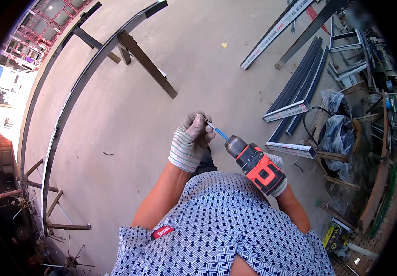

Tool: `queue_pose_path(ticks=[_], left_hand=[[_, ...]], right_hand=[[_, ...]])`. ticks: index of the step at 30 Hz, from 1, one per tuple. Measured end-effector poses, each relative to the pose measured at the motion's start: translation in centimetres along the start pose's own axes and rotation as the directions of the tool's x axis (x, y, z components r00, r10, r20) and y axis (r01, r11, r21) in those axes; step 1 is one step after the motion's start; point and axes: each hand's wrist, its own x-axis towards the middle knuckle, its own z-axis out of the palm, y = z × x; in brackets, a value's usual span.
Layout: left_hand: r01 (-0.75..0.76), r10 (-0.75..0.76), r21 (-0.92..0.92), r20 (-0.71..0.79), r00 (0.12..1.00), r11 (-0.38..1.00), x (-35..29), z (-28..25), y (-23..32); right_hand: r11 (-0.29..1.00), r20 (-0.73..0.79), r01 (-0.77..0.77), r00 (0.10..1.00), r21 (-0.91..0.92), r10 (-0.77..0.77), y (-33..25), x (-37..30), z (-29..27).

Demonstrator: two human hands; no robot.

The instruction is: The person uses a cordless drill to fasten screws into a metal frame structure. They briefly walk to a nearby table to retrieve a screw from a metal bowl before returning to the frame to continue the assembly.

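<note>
In front of my body, my right hand (pixel 279 174), in a pale work glove, grips a red and black cordless drill (pixel 263 173). The drill's chuck (pixel 236 146) points up and to the left, with a long blue driver bit (pixel 221 133) in it. My left hand (pixel 190 141) wears a striped, dirty knit glove. Its thumb and fingers are pinched together at the silver tip of the bit, closed on a small thing that I cannot make out. Most of the drill's handle is hidden behind its body and my right hand.
A long curved metal frame (pixel 72 94) on legs runs along the left. Dark metal profiles (pixel 295 89) lie on the concrete floor (pixel 115 179) at the right. Beyond them are plastic-wrapped coils (pixel 337 133), wood pieces and a small ladder-like frame (pixel 348 48). More labelled bars (pixel 276 32) stretch in from the top right.
</note>
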Motion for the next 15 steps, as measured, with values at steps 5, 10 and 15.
queue_pose_path(ticks=[5, 10, 15], left_hand=[[0.041, -0.054, 0.227, 0.053, 0.997, 0.973, 12.6, 2.5, 7.5], [0.081, -0.098, 0.278, 0.048, 0.994, 0.957, 23.5, 4.4, 12.6], [0.043, -0.041, 0.174, -0.017, 0.999, 0.984, 35.5, 4.8, 16.0]], right_hand=[[0.913, 0.004, -0.079, 0.996, 0.4, 0.084, -4.9, 10.6, -0.7], [0.538, 0.135, -0.205, 0.977, 0.818, 0.166, -10.8, 21.3, -1.6], [0.611, 0.139, -0.225, 0.973, 0.759, 0.185, -13.6, 34.5, -4.9]])
